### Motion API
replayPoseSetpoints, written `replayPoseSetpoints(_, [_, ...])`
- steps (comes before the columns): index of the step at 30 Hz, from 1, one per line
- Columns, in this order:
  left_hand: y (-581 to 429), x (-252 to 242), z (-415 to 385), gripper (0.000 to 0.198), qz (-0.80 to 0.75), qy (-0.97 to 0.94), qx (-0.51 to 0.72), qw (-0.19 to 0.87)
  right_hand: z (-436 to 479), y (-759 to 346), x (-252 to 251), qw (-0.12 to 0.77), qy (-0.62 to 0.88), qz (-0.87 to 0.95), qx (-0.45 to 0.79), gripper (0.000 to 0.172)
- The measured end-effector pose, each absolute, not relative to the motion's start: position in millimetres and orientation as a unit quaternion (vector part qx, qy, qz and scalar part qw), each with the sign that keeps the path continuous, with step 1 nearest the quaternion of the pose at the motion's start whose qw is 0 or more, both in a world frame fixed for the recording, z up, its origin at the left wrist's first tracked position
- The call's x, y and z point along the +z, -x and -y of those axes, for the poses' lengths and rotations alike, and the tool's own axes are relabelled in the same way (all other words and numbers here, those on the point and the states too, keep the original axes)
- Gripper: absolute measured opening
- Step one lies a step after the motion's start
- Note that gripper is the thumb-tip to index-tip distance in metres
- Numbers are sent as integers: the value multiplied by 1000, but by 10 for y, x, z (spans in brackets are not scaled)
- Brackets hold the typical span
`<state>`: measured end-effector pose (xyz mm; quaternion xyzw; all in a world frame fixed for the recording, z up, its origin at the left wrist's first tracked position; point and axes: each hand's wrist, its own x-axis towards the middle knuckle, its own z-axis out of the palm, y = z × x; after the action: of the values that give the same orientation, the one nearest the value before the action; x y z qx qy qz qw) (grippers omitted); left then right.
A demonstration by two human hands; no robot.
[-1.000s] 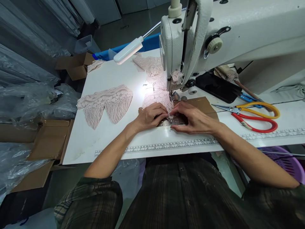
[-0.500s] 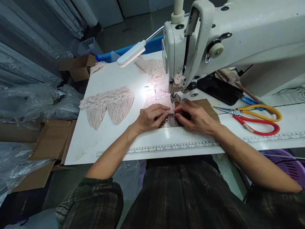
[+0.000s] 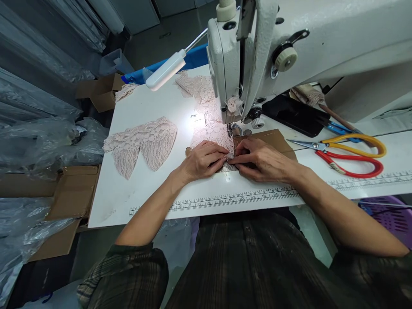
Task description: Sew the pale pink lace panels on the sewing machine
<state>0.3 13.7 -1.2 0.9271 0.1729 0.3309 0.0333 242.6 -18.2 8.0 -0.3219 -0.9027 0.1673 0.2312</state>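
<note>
A strip of pale pink lace [image 3: 210, 133] runs under the lamp light, passing left of the presser foot [image 3: 229, 129] of the white sewing machine [image 3: 222, 64]. My left hand [image 3: 206, 159] is closed on the near end of this lace, thumb and fingers pinched together. From the other side my right hand [image 3: 260, 159] pinches the same end, its fingertips almost meeting those of the left. The exact edge between the fingertips is partly hidden. To the left, a separate scalloped lace piece [image 3: 157, 137] lies flat on the white table [image 3: 135, 189].
Scissors with yellow and red handles [image 3: 334, 150] lie at the right beside a black phone [image 3: 294, 113]. A brown card [image 3: 273, 139] is near my right hand. A lamp [image 3: 165, 71] hangs over the lace. Cardboard boxes [image 3: 72, 189] and plastic wrap stand left of the table.
Both hands still pinch the lace end, which has come slightly nearer the table's front edge. My right fingers have shifted a little left and down. The view has moved slightly.
</note>
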Motion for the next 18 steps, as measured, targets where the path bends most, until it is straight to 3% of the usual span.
replayPoseSetpoints(7, [4, -16, -130, 7, -175, -937, 303, 20, 225, -2419, 102, 219, 338, 898, 180, 29])
replayPoseSetpoints(13, [13, 5, -115, 7, -162, -947, 277, -14, -77, -2557, 279, 175, 375, 861, 297, 34])
replayPoseSetpoints(18, [15, 69, -197, 13, -115, -961, 250, -24, -291, -2589, 193, 197, 466, 821, 263, 36])
